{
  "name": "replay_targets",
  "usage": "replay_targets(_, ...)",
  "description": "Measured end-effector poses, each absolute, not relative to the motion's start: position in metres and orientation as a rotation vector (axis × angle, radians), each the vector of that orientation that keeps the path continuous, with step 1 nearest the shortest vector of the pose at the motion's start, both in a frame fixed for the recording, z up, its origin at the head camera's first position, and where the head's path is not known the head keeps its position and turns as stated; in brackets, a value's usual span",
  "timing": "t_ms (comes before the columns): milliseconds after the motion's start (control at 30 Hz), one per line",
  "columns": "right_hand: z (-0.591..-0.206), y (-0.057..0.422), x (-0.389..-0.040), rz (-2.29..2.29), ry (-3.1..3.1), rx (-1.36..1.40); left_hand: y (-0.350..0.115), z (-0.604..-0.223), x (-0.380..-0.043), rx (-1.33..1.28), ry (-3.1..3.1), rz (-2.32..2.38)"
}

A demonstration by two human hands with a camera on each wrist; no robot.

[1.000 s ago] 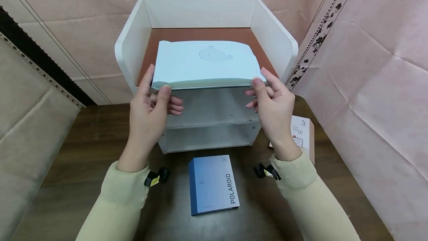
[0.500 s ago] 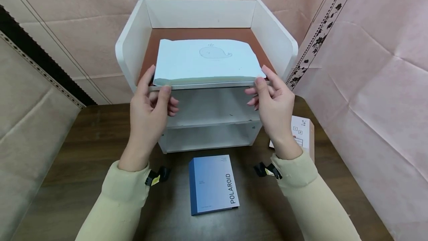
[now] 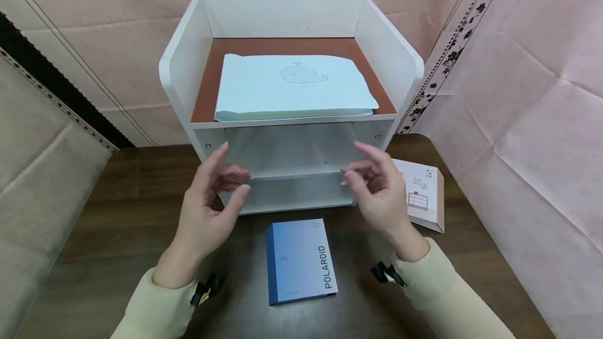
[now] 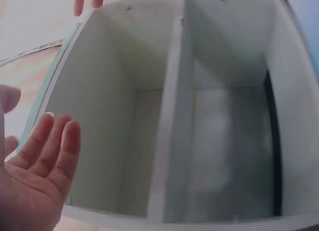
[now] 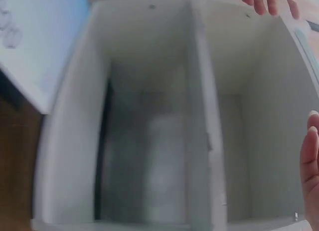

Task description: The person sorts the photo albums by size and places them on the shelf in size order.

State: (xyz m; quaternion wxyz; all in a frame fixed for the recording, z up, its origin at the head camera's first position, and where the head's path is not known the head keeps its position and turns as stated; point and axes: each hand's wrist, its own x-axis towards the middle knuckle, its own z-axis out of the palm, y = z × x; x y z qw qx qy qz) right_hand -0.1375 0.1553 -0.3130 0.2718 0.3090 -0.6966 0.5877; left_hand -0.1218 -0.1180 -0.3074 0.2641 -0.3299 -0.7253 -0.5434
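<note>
Both my hands are free of any load: my left hand [image 3: 204,211] and right hand [image 3: 383,198] hang in front of the white shelf unit [image 3: 282,17], below the front edge of its top board, fingers loosely bent around nothing, thumbs apart from the fingertips. Above and beyond them the pale blue whale book [image 3: 292,93] lies flat on the brown top board [image 3: 202,98], its long axis running side to side along that front edge, its near side just at the edge. Its left end sits over toward my left hand and its right end toward my right, so I would call neither nearer. The relation that counts most, I judge, is to the blue POLAROID book [image 3: 301,260]: it lies on the desk [image 3: 118,213] in front of the unit's foot, nearer to me than my fingertips and between my wrists, its long axis running roughly away from me, its dark side face to the left. Reaching it calls for coming back and down; both thumbs are about equally near its far corners. The white book [image 3: 424,182] is different: it lies by the desk's right edge, below the far right corner, clearly nearer my right hand, which partly covers it.
</note>
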Motion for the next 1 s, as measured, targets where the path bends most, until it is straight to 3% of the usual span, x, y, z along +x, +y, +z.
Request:
replay_targets(233,-0.340,0.155,-0.123,1.528,-2.084,0.871,-0.123,-0.333,-0.105,-0.820,-2.204,-1.477)
replay_targets(500,-0.364,0.159,-0.117,1.505,-2.267,0.792,-0.122,-0.393,-0.112,-0.755,-2.387,-1.489)
replay_targets(1000,-0.421,0.216,-0.112,1.386,-2.461,0.600,-0.065,-0.426,-0.105,-0.806,-2.672,-1.471)
